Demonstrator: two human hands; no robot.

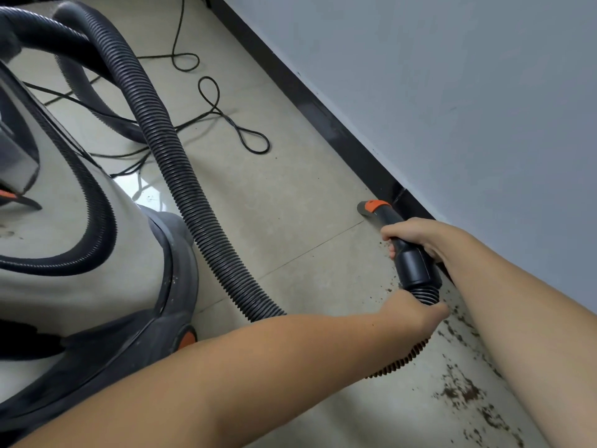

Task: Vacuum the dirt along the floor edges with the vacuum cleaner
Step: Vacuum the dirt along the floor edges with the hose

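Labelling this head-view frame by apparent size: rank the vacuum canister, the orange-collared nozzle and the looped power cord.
1. vacuum canister, though nearest the camera
2. power cord
3. nozzle

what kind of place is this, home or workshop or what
Probably an indoor room, home or office; which one is unclear. It has glossy beige floor tiles, a black skirting board under a plain pale grey wall, and a large grey canister vacuum cleaner with its thin black power cord looped across the floor.
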